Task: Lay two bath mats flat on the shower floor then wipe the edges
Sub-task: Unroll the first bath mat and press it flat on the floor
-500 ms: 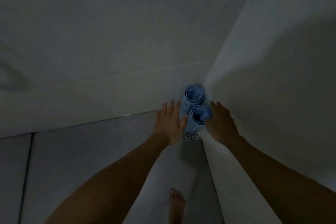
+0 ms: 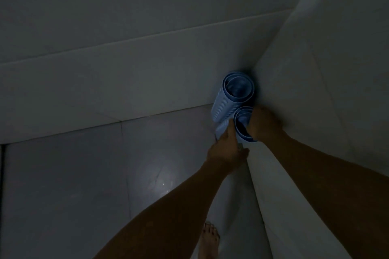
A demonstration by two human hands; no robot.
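Blue rubbery mat, rolled and standing on end right of frame centre: your nearer rolled mat (image 2: 242,124) sits between both hands, left hand (image 2: 226,149) pressing its lower-left side, right hand (image 2: 264,125) curled over its rim. Above it, touching, the farther rolled mat (image 2: 233,92) stands untouched in the wall corner.

You are looking down into a dim corner where two pale tiled walls meet: the back wall (image 2: 126,73) and the right-hand wall (image 2: 328,111). A grout line crosses the back wall on a slant. The grey floor tile (image 2: 84,185) shows a soft light reflection (image 2: 162,183). A bare foot (image 2: 209,239) stands at the bottom edge.
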